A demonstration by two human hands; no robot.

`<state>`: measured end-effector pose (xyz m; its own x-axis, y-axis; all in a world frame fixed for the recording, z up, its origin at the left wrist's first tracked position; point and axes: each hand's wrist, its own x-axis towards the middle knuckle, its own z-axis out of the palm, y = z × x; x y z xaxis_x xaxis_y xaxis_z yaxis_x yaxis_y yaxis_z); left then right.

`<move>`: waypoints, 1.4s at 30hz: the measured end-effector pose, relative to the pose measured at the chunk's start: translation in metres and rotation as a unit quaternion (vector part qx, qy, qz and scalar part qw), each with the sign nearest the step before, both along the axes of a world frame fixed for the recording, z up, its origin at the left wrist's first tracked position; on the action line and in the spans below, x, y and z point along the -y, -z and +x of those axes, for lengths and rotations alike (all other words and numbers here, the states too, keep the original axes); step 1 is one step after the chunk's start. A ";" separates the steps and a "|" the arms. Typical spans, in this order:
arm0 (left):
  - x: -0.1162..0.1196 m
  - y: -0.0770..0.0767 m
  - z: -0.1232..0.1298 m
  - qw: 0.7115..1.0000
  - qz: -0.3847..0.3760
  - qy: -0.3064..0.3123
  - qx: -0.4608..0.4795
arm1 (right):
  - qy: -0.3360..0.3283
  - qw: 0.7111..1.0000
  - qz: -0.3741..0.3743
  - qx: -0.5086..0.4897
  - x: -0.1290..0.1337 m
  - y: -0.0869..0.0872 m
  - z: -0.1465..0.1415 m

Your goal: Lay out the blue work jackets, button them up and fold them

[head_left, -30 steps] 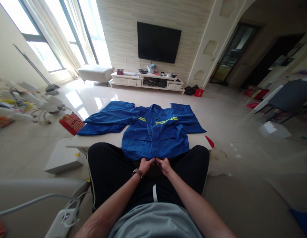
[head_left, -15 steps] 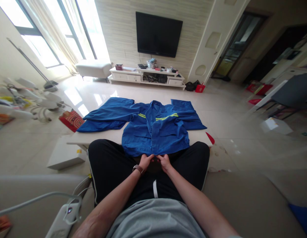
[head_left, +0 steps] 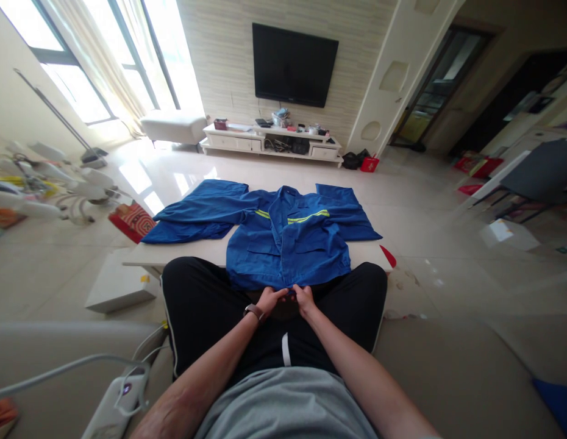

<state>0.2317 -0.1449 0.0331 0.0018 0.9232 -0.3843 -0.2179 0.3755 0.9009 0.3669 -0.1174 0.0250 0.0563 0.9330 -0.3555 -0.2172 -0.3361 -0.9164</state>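
Observation:
A blue work jacket (head_left: 260, 244) with yellow-green reflective stripes lies spread front side up on a low white table (head_left: 174, 251), its collar away from me. Its lower edge hangs over the near side, between my knees. My left hand (head_left: 271, 299), with a brown-strapped watch on the wrist, pinches the hem at the middle of the front. Close beside it, my right hand (head_left: 304, 299) grips the hem on the other side of the front opening. The fingertips nearly meet; the bit of cloth between them is mostly hidden. More folded blue cloth (head_left: 219, 190) lies under the left sleeve area.
A white box (head_left: 121, 283) stands on the floor left of the table. A red patterned bag (head_left: 132, 221) is behind it. On the sofa (head_left: 448, 372) at my left lies a white power strip (head_left: 114, 405) with cables. A TV cabinet (head_left: 274, 143) stands along the far wall.
Both hands have come slightly closer together at the hem, and the bottom front of the jacket has shifted a little to the right. The rest of the jacket lies as before.

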 end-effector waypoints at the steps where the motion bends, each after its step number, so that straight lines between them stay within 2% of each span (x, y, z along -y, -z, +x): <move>1: 0.000 0.000 0.000 1.000 -0.006 0.002 0.003 | 0.006 1.000 0.000 0.004 0.000 0.001 0.000; 9: 0.002 -0.012 0.000 0.997 -0.032 -0.010 0.070 | -0.033 0.999 0.001 -0.042 -0.001 -0.004 0.000; 14: 0.005 -0.018 0.002 0.994 -0.044 -0.009 0.097 | -0.031 0.999 0.005 -0.033 -0.002 -0.002 0.001; 19: 0.004 -0.016 0.001 0.994 -0.047 -0.016 0.097 | -0.016 0.999 0.022 0.020 0.000 -0.002 0.002; 26: 0.001 -0.010 0.004 0.994 -0.025 -0.040 0.100 | -0.057 0.996 0.038 0.051 0.000 -0.011 0.004; 30: 0.000 -0.007 0.005 0.994 -0.014 -0.077 0.076 | -0.022 0.989 0.084 0.123 0.006 -0.021 0.012; 32: -0.001 -0.007 0.005 0.994 -0.014 -0.088 0.071 | -0.019 0.965 0.159 0.209 0.011 -0.031 0.017; 33: -0.001 -0.006 0.005 0.993 -0.014 -0.091 0.072 | -0.038 0.938 0.218 0.268 0.013 -0.036 0.019; 35: -0.001 -0.006 0.005 0.992 -0.016 -0.096 0.079 | -0.101 0.851 0.339 0.388 0.016 -0.045 0.021; 36: -0.001 -0.007 0.005 0.991 -0.018 -0.099 0.084 | -0.131 0.807 0.380 0.432 0.017 -0.048 0.021; 37: -0.001 -0.007 0.005 0.991 -0.019 -0.103 0.088 | -0.153 0.777 0.402 0.459 0.018 -0.051 0.020; 39: -0.002 -0.006 0.004 0.989 -0.020 -0.113 0.095 | -0.174 0.749 0.412 0.488 0.017 -0.053 0.018; 42: -0.002 -0.006 0.002 0.988 -0.017 -0.123 0.097 | -0.175 0.742 0.411 0.500 0.016 -0.052 0.018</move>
<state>0.2336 -0.1427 0.0386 -0.1435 0.8915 -0.4297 -0.4739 0.3192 0.8207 0.3844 -0.1332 0.0766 -0.3876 0.8317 0.3975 0.6786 0.5493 -0.4877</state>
